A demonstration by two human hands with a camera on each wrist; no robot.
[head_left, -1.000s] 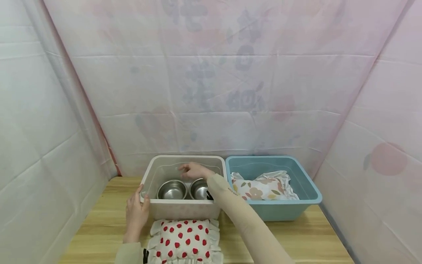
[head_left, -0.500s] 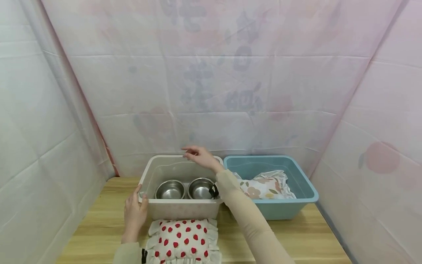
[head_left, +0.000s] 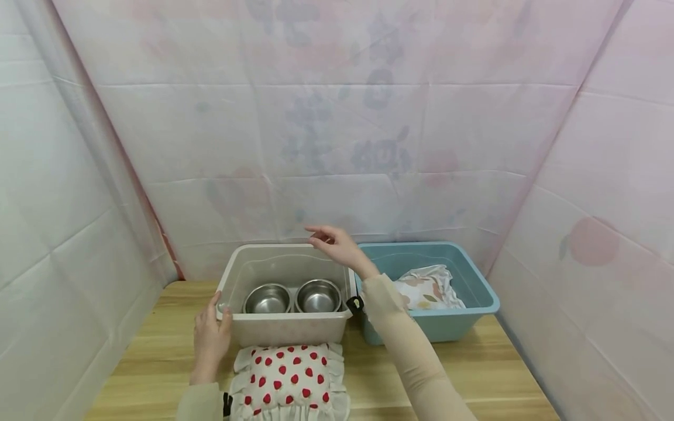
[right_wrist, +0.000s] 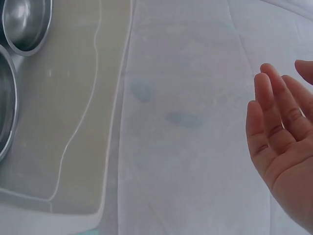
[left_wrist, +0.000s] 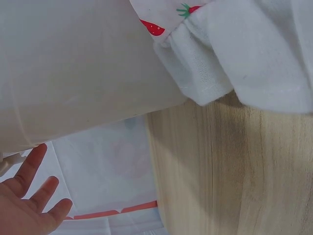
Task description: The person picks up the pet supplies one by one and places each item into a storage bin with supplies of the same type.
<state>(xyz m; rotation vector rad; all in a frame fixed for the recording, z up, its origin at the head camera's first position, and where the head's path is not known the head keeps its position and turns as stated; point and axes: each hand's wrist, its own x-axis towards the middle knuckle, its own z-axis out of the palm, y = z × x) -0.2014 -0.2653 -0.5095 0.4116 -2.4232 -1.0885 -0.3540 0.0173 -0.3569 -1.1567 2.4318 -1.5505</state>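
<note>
My left hand (head_left: 210, 342) rests against the front left corner of a light grey plastic bin (head_left: 289, 330), its fingers mostly straight. In the left wrist view, one fingertip of that hand (left_wrist: 32, 200) touches the bin's wall. Two steel bowls, a left one (head_left: 267, 300) and a right one (head_left: 318, 297), lie side by side inside the bin. My right hand (head_left: 339, 245) hovers above the bin's back right rim, holding nothing. Its loosely bent fingers also show in the right wrist view, apart from the bin (right_wrist: 73, 107).
A blue bin (head_left: 453, 316) stands right of the grey one and holds a flower-print cushion (head_left: 426, 289). In front of the grey bin, a strawberry-print cushion (head_left: 289, 377) with white frills lies on the wooden table (head_left: 142, 365). Pale printed sheets (head_left: 337, 146) hang around the table.
My right hand has risen out of the grey bin and drifted right, over its back rim. The left hand stays at the corner. The bowls look unmoved in the bin.
</note>
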